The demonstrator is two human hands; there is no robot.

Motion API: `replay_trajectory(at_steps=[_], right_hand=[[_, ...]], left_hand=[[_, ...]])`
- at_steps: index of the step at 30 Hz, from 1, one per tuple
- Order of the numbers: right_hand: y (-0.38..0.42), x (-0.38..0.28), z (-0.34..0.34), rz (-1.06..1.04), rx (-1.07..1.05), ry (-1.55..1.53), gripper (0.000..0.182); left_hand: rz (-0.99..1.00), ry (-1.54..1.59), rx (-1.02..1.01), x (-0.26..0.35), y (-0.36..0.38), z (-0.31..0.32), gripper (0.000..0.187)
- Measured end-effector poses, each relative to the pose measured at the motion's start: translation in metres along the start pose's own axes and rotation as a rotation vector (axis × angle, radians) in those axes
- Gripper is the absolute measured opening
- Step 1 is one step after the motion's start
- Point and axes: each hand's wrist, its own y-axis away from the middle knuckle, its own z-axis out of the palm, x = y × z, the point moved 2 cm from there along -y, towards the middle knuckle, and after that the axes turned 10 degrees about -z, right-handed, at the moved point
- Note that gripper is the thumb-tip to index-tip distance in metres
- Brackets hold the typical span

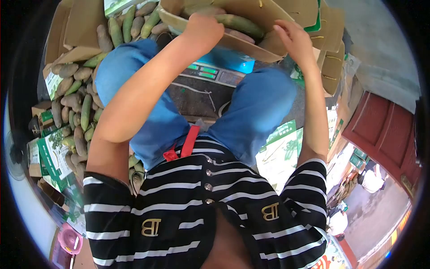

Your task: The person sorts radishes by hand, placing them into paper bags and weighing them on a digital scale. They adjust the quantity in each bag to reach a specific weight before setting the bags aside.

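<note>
My left hand is curled closed at the near rim of an open cardboard box; its fingertips are hidden, so what it grips does not show. At the box's right end is my right hand, with thumb and fingers apart and nothing visible between them. Inside the box lie a long green vegetable and several brownish-pink ones, partly covered by my left hand and the box wall. The box rests on a blue-topped weighing scale with lit green displays, between my knees.
A large heap of long green and brown vegetables spreads on the left, beside an open carton. More cartons stand at right. Printed sheets lie by my right leg. A pink basin and a red door are farther off.
</note>
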Motion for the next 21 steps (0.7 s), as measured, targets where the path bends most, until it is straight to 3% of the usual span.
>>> replay_trajectory(at_steps=[7, 9, 11, 17, 21], right_hand=[[-0.057, 0.005, 0.013, -0.315, 0.388, 0.353, 0.032], [-0.073, 0.015, 0.022, 0.071, -0.07, 0.319, 0.036], [-0.08, 0.039, 0.046, 0.201, -0.183, 0.334, 0.034], [-0.104, 0.077, 0.087, 0.111, -0.305, 0.41, 0.031], [-0.099, 0.074, 0.075, -0.007, -0.346, 0.425, 0.03]], left_hand=[[0.059, 0.045, 0.063, -0.005, -0.005, 0.007, 0.016], [0.085, 0.094, 0.039, -0.003, -0.007, 0.008, 0.017], [0.128, 0.151, 0.076, -0.001, -0.007, 0.005, 0.016], [0.173, 0.095, 0.024, -0.004, -0.011, 0.006, 0.01], [0.198, 0.098, -0.006, 0.0, -0.018, -0.002, 0.007]])
